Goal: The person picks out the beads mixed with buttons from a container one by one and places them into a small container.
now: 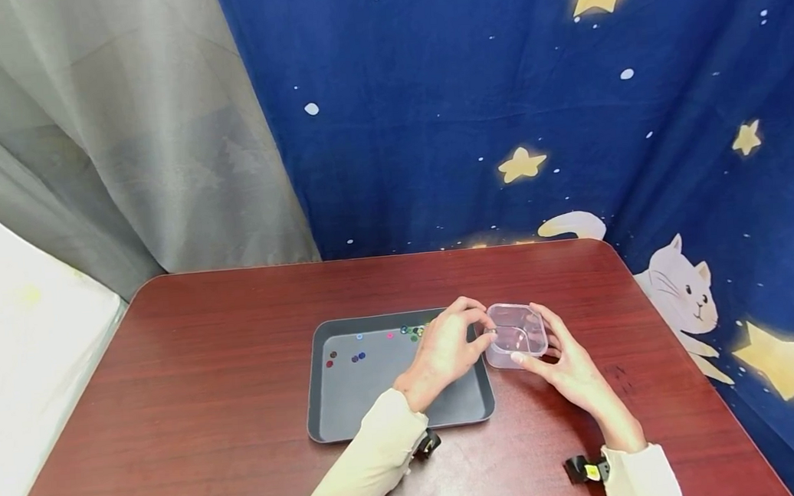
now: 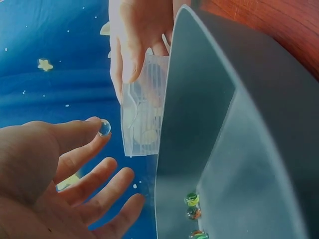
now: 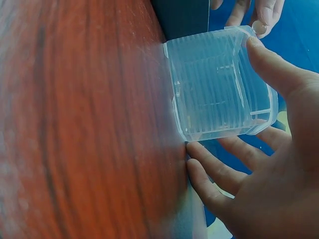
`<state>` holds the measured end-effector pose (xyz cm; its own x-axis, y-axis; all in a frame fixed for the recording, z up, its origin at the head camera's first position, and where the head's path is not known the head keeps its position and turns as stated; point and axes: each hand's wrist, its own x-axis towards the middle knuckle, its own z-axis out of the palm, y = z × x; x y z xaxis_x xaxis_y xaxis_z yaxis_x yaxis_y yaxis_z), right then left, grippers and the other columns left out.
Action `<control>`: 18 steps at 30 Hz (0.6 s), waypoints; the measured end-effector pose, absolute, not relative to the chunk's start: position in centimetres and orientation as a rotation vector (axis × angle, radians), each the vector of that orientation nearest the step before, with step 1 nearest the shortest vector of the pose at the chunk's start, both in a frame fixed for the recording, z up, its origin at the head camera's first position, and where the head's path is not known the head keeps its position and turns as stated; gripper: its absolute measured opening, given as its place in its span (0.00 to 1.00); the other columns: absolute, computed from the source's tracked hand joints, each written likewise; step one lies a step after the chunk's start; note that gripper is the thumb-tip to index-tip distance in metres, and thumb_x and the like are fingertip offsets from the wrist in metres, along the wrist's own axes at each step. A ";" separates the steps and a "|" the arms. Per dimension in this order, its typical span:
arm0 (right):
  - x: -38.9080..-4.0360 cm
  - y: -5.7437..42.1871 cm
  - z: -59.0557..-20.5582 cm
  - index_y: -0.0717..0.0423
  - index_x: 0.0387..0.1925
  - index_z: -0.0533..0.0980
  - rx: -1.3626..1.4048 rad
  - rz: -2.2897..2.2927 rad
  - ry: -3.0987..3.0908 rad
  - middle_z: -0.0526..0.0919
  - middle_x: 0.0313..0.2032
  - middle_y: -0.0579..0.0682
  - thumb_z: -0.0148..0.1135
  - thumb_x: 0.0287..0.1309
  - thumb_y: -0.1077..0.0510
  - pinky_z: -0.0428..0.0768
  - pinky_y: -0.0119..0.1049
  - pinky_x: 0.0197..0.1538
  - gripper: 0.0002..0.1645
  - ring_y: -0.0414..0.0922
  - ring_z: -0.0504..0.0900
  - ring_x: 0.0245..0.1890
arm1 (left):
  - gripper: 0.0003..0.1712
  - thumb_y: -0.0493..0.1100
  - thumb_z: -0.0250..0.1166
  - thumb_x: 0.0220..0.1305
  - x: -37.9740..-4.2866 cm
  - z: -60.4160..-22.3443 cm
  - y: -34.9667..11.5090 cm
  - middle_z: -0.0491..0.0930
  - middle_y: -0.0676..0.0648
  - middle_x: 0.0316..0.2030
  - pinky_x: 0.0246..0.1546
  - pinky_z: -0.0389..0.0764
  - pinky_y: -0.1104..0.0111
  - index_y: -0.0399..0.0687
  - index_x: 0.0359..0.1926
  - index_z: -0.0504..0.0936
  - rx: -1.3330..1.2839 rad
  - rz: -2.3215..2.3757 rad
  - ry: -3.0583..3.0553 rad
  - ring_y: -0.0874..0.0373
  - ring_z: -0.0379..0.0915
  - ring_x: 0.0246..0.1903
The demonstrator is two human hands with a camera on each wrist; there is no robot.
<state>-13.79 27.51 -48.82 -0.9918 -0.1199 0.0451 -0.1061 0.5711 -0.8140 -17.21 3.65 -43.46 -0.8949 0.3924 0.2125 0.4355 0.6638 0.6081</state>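
Thumb and forefinger of my left hand (image 1: 445, 346) pinch a clear glass marble (image 2: 104, 128), held just beside the rim of a see-through plastic box (image 1: 505, 359). The other left fingers are spread. My right hand (image 1: 571, 370) grips this lidless box from its right side, thumb near the front rim and fingers behind. The box stands on the table against the right end of a grey tray (image 1: 395, 413). Coloured marbles (image 1: 358, 357) lie in the tray, several of them at its back edge, partly covered by my left hand in the head view.
The tray and box stand on a reddish-brown wooden table (image 1: 224, 352). Behind it hang a grey curtain (image 1: 133, 128) and a blue curtain (image 1: 416, 124) with stars. A white surface (image 1: 22, 320) borders the table's left side.
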 end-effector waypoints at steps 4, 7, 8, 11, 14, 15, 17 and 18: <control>-13.8 27.6 -48.9 0.39 0.82 0.51 -0.193 -1.437 2.761 0.68 0.72 0.60 0.74 0.63 0.48 0.80 0.27 0.57 0.56 0.58 0.80 0.62 | 0.04 0.48 0.73 0.66 -17.2 -43.7 3.8 0.82 0.59 0.56 0.47 0.81 0.70 0.60 0.41 0.89 -0.714 -1.061 -2.802 0.58 0.84 0.49; -13.8 27.5 -48.8 0.38 0.82 0.51 -0.182 -1.431 2.763 0.68 0.73 0.59 0.74 0.63 0.47 0.81 0.29 0.57 0.56 0.57 0.80 0.63 | 0.04 0.48 0.73 0.66 -17.1 -43.8 3.8 0.82 0.59 0.57 0.48 0.81 0.70 0.59 0.41 0.89 -0.723 -1.049 -2.805 0.59 0.84 0.49; -13.7 27.5 -48.8 0.38 0.82 0.51 -0.181 -1.428 2.765 0.68 0.73 0.59 0.74 0.63 0.47 0.81 0.29 0.57 0.56 0.57 0.80 0.63 | 0.04 0.48 0.73 0.66 -17.0 -43.8 3.8 0.82 0.59 0.57 0.48 0.81 0.70 0.59 0.41 0.89 -0.725 -1.043 -2.807 0.60 0.84 0.49; -13.7 27.4 -48.8 0.40 0.82 0.51 -0.190 -1.428 2.769 0.68 0.73 0.60 0.74 0.63 0.47 0.81 0.30 0.57 0.56 0.58 0.80 0.63 | 0.04 0.49 0.73 0.66 -17.0 -43.9 4.0 0.82 0.59 0.56 0.47 0.81 0.72 0.61 0.41 0.89 -0.728 -1.012 -2.810 0.63 0.83 0.48; -13.6 27.5 -48.8 0.41 0.82 0.51 -0.199 -1.430 2.773 0.68 0.72 0.61 0.74 0.63 0.48 0.81 0.30 0.58 0.55 0.59 0.80 0.62 | 0.04 0.50 0.73 0.66 -16.9 -43.9 4.1 0.82 0.59 0.57 0.46 0.81 0.72 0.61 0.41 0.89 -0.727 -1.010 -2.812 0.63 0.83 0.48; -13.6 27.5 -48.7 0.42 0.82 0.51 -0.199 -1.430 2.772 0.68 0.72 0.61 0.74 0.63 0.48 0.81 0.31 0.58 0.56 0.59 0.81 0.62 | 0.04 0.50 0.73 0.66 -16.9 -43.9 4.2 0.82 0.59 0.57 0.46 0.81 0.72 0.61 0.41 0.89 -0.728 -1.008 -2.812 0.62 0.83 0.48; -13.6 27.5 -48.7 0.41 0.82 0.51 -0.194 -1.426 2.776 0.69 0.72 0.61 0.74 0.63 0.48 0.81 0.33 0.58 0.56 0.58 0.81 0.62 | 0.04 0.50 0.73 0.67 -16.9 -43.9 4.3 0.82 0.58 0.56 0.44 0.81 0.72 0.61 0.41 0.89 -0.729 -1.007 -2.816 0.61 0.84 0.48; -13.6 27.5 -48.6 0.40 0.82 0.51 -0.193 -1.422 2.775 0.69 0.72 0.61 0.74 0.63 0.48 0.81 0.33 0.59 0.55 0.58 0.81 0.63 | 0.04 0.50 0.73 0.67 -16.9 -43.9 4.4 0.82 0.58 0.56 0.43 0.80 0.72 0.61 0.41 0.89 -0.727 -1.007 -2.819 0.60 0.84 0.47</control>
<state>-13.59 27.48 -48.60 -0.9923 -0.1173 0.0409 -0.1017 0.5780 -0.8097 -16.90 4.36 -43.89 -0.8868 0.4117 0.2100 0.4516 0.6752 0.5832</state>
